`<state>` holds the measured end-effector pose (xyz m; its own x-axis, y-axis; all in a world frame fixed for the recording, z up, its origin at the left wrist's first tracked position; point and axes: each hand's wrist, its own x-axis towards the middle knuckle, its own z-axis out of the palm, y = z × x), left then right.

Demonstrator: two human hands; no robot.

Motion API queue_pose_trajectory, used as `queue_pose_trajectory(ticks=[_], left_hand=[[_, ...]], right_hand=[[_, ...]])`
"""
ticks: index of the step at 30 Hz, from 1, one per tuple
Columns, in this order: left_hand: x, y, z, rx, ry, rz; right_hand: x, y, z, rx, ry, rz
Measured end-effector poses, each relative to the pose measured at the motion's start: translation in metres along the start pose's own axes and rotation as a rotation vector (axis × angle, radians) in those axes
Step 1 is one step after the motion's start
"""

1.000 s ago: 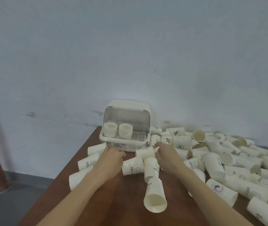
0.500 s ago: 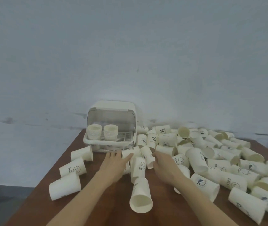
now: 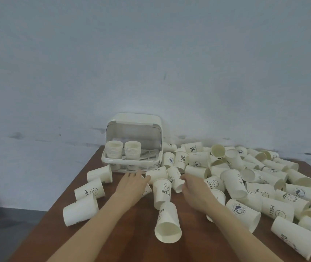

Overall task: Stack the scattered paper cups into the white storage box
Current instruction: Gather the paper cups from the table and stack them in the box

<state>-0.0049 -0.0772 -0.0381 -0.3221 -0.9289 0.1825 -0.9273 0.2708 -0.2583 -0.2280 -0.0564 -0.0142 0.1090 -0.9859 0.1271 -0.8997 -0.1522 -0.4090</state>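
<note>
The white storage box stands at the table's back left with its lid up. It holds two stacks of paper cups on its rack. Many more paper cups lie scattered to its right. My left hand lies palm down just before the box, fingers apart, fingertips at a lying cup. My right hand rests over cups, thumb beside a tilted cup. A "HELLO" cup lies between my hands, and another cup lies in front of it with its mouth towards me.
Three cups lie near the left edge of the brown table. A pale wall rises right behind the box. The floor drops away at the left. The right half of the table is crowded with cups.
My view swung across the table and back. My left hand went from curled to fingers spread. Both hands stay in front of the box among the same cups.
</note>
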Motion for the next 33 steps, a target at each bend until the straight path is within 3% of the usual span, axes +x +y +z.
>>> queue_pose_trajectory(ticks=[9,21,33], left_hand=[[-0.007,-0.019,-0.011,-0.096,0.179,-0.133],[-0.001,0.0,-0.038,-0.157,0.457,-0.082],[0.02,0.023,-0.052,-0.196,0.497,-0.015]], right_hand=[[-0.003,-0.006,-0.003,-0.011,0.004,-0.001],[-0.007,0.002,-0.017,-0.042,0.055,0.002],[-0.015,0.022,-0.04,-0.007,0.09,0.048]])
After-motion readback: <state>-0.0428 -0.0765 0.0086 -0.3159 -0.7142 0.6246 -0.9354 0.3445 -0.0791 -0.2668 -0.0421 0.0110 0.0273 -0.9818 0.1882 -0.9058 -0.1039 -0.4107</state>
